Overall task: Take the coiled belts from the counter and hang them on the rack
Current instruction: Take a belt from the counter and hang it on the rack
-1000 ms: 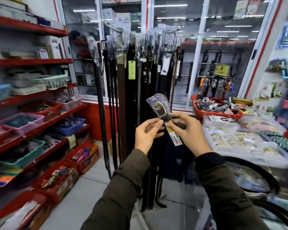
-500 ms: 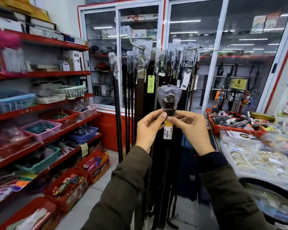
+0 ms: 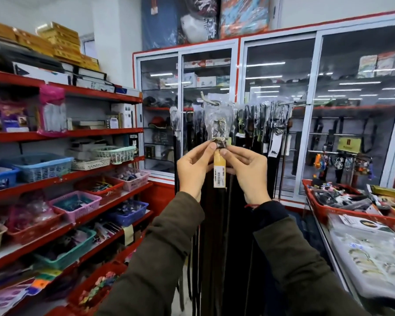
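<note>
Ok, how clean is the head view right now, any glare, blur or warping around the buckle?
Head view: ceiling-light streaks glare across the glass cabinet doors; the plastic wrap over the buckle is blurred and shiny, hiding detail; shelves bend from wide-angle distortion; the left hand, right hand and yellow tag are fairly sharp.

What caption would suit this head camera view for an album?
Left hand and right hand hold a plastic-wrapped belt buckle with a yellow tag up at the metal rack hook.
</note>
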Available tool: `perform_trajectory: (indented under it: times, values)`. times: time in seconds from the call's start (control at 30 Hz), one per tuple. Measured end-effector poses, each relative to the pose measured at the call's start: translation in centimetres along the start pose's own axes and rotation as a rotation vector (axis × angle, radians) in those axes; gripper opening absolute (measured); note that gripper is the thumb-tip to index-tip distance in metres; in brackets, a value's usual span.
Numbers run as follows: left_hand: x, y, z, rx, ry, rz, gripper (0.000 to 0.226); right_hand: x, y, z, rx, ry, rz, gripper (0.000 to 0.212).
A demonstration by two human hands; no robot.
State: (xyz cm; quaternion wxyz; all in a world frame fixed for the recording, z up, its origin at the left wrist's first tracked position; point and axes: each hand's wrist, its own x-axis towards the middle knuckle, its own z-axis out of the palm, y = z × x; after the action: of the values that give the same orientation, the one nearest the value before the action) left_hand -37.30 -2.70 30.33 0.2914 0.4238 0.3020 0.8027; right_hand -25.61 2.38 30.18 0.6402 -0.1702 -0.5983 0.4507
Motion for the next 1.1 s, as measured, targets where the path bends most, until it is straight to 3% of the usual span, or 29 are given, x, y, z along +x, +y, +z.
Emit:
perform_trajectory:
  times: [0.13, 0.37, 0.57, 0.8, 1.1]
  values:
    - [3.3, 3.5, 0.8, -0.011, -0.002, 0.014, 0.028, 3.1, -2.7, 2.8, -0.013, -0.011, -0.044, 0.032]
    - [6.8, 6.3, 0.9, -0.073, 0.006, -0.092, 0.029, 6.6, -5.0, 5.4, -0.116, -0.005, -0.057, 0.022]
    - [7.8, 6.0, 0.7, -0.049, 0.024, -0.121, 0.033, 6.8, -4.7, 5.8, -0.118, 0.013, -0.013, 0.026]
    - [9.1, 4.9, 0.8, -0.023, 0.047, -0.224, 0.022, 7.5, -3.4, 5.5, -0.155, 0.046, 0.018, 0.023]
    - [10.8, 2.0, 2.3, 0.089, 0.066, -0.180, 0.027, 9.8, -0.2, 5.0, -0.427, 0.132, -0.008, 0.025]
